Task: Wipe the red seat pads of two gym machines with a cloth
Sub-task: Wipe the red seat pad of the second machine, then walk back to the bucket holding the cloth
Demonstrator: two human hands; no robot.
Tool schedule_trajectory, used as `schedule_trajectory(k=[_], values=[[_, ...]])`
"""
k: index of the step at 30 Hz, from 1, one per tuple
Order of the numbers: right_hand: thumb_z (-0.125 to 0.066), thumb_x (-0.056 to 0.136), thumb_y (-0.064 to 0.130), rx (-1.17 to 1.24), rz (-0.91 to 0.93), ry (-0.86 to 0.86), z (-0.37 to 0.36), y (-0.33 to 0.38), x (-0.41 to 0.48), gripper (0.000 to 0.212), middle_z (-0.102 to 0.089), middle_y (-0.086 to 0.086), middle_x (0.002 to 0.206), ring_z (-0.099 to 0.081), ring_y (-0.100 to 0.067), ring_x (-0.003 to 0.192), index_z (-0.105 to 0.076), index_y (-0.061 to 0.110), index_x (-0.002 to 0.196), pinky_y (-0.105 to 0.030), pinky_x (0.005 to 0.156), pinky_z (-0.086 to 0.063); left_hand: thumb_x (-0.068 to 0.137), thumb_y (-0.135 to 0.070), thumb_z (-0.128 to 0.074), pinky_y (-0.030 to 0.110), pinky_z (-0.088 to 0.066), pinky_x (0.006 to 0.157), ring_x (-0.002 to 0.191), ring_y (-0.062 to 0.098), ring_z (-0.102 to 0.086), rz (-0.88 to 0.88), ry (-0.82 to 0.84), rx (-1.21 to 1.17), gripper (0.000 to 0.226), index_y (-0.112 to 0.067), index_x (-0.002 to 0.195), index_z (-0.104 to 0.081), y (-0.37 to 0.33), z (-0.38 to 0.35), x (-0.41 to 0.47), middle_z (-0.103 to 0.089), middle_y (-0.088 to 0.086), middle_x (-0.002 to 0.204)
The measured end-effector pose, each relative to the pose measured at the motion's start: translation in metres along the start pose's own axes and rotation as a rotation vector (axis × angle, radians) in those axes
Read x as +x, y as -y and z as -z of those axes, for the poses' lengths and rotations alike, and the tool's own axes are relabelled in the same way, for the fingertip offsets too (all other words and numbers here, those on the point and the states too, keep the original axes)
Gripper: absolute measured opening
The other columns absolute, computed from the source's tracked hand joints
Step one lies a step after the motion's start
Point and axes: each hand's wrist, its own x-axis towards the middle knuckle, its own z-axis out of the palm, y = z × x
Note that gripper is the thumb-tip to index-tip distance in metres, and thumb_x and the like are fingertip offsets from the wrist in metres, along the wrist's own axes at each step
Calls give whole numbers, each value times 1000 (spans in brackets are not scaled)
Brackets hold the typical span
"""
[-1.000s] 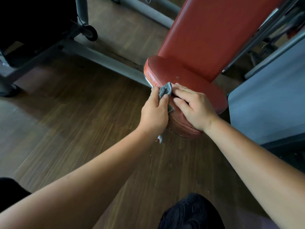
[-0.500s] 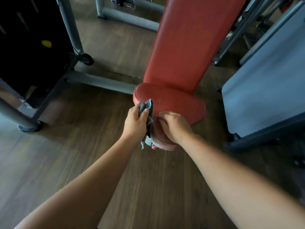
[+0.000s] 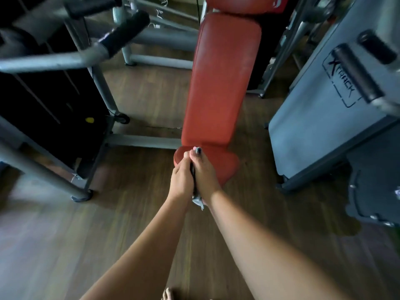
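Note:
The red seat pad (image 3: 225,165) sits low at centre, below its long red backrest (image 3: 220,83). My left hand (image 3: 181,180) and my right hand (image 3: 205,176) are pressed side by side over the seat's front left part. A grey cloth (image 3: 198,200) is squeezed between them; a tip shows at the fingertips and a tail hangs below the wrists. Both hands appear to hold the cloth. Most of the cloth is hidden by the hands.
Grey machine frame tubes (image 3: 54,59) with a black grip cross the upper left, with a black weight stack (image 3: 49,109) beneath. A grey machine housing (image 3: 324,109) stands close on the right. Wooden floor (image 3: 65,234) lies around, and a bare foot (image 3: 167,295) shows at the bottom edge.
The view has pulled back and up, so the whole backrest shows. My hands have closed together with the cloth between them; earlier my right hand lay separately on the seat.

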Motion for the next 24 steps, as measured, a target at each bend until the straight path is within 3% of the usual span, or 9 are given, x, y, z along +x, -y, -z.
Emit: schedule_trajectory(k=[3,8,13,16,18,20,24], values=[[-65,95,35,-101,17,-35,-5,24,-25,18,-75,-4,94,-73,-20,93,-65,19,101,-36,88,-55,92,-70,-47,35,-52,98,104,13,-73,99,-21,-85,54,-28,100,-81,-15,-2,-25,-80,-4,103],[-62,96,30,-255,78,-149,-5,47,-52,13,-74,-2,88,-71,-15,85,-64,17,95,-30,78,-52,89,-72,-48,42,-53,101,103,18,-74,70,48,-34,59,-25,108,-78,-34,2,-51,-79,0,104],[-58,98,34,-465,121,-143,3,75,-68,16,-70,6,85,-66,-13,80,-64,19,98,-19,66,-41,86,-68,-52,39,-56,96,102,19,-74,-12,134,202,58,-20,107,-78,-59,22,-64,-79,3,102],[-62,97,35,-569,170,-100,11,90,-70,21,-74,-1,94,-69,-25,97,-67,17,107,-22,74,-40,97,-59,-48,29,-49,89,102,13,-68,-160,130,439,47,-23,112,-75,-75,40,-73,-76,-3,108],[-63,95,38,-631,200,-53,12,96,-72,25,-76,-5,101,-69,-26,102,-69,18,109,-26,79,-45,103,-48,-47,31,-45,93,112,15,-63,-243,54,630,41,-21,124,-70,-81,55,-82,-72,-1,121],[-64,93,37,-660,226,17,8,98,-77,20,-76,-3,88,-71,-24,88,-67,18,98,-32,80,-52,102,-45,-51,30,-44,96,120,20,-61,-291,-42,794,41,-18,131,-66,-84,74,-94,-69,2,129],[-67,94,29,-737,314,191,-25,90,-102,14,-66,3,71,-62,-14,63,-61,19,88,-24,62,-40,96,-51,-55,35,-50,97,119,24,-63,-250,-182,1013,48,-21,133,-63,-73,133,-127,-69,0,126]])
